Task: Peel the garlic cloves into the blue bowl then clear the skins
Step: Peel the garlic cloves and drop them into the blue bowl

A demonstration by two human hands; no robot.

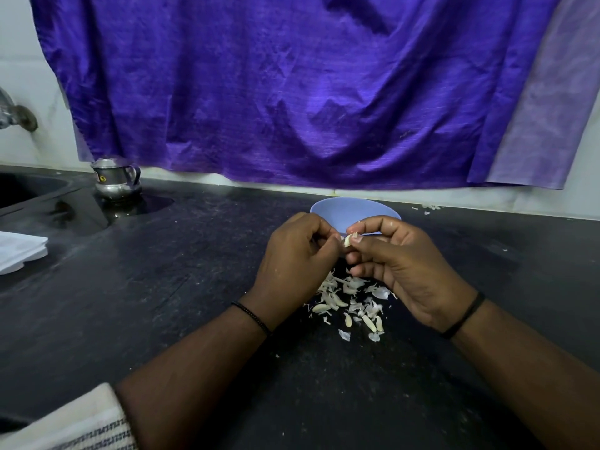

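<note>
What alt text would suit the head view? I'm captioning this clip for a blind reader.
Two hands, left hand and right hand, pinch a garlic clove between their fingertips above a black countertop, just in front of a blue bowl. Garlic cloves and skins lie scattered beneath the hands. A purple cloth hangs behind, and a small steel pot stands far left.

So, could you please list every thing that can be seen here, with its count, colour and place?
blue bowl: one, pale blue, behind the hands
garlic clove: one, whitish, pinched between both hands
skins and cloves: many, white, heaped under the hands
steel pot: one, silver, far left
cloth: one, purple, on the wall
counter: one, black
tap: one, metal, left edge
left hand: one, pinches the clove
right hand: one, pinches the clove
</note>
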